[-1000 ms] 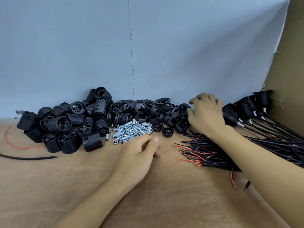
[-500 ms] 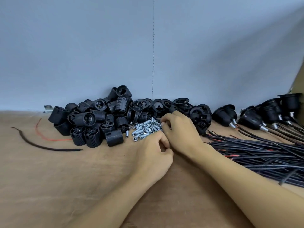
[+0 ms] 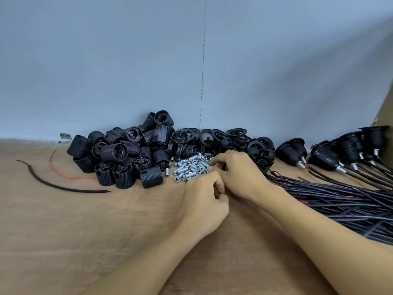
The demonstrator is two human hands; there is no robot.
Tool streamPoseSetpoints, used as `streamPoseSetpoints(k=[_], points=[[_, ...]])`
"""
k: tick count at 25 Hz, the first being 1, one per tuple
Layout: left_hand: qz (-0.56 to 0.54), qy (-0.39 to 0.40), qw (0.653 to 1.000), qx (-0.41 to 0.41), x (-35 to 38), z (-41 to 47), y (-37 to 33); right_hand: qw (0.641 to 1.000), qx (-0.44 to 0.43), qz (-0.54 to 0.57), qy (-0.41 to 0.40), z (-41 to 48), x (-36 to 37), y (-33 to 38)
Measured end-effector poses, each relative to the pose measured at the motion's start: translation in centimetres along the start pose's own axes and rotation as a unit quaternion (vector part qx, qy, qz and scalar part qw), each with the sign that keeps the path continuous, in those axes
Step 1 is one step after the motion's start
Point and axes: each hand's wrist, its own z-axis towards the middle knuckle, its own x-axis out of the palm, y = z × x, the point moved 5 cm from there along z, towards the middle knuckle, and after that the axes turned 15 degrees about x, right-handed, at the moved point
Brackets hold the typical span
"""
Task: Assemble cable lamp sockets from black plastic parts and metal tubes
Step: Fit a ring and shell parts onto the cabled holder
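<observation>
Curling at the near-right edge of the metal tubes [image 3: 191, 167], your left hand [image 3: 204, 199] and right hand [image 3: 238, 173] touch; whether either pinches a tube cannot be told.

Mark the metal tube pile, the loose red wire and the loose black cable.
metal tube pile [image 3: 191, 167]: head view, middle of heap.
loose red wire [image 3: 80, 178]: head view, lower stretch.
loose black cable [image 3: 63, 188]: head view, mid-length.

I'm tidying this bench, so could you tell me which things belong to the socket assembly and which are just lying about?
In use: ribbed black plastic socket bodies, flat black plastic rings, small silver metal tubes, bundled black cables, finished black sockets on cables.
Lying about: loose black cable offcut, thin red wire, small metal bracket.
</observation>
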Motion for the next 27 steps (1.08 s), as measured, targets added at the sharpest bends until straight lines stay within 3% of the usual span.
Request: streamPoseSetpoints(k=[4,7,13,27], points=[[0.081,-0.071,0.994,-0.034,-2.5,0.2,1.6,0.999,-0.014,-0.035,-0.007,-0.4,0.6,0.3],[0.126,-0.075,0.986,-0.078,-4.4,0.1,3.2,0.999,-0.025,-0.018,-0.041,-0.6,0.5,0.2],[0.124,-0.041,0.989,-0.072,-4.3,0.3,3.1,0.985,0.019,0.155,-0.08,-0.5,-1.1,-0.7],[0.162,-0.039,0.986,-0.029,-3.9,0.4,3.7,0.987,0.044,0.155,0.013,-3.7,-1.0,-1.4]])
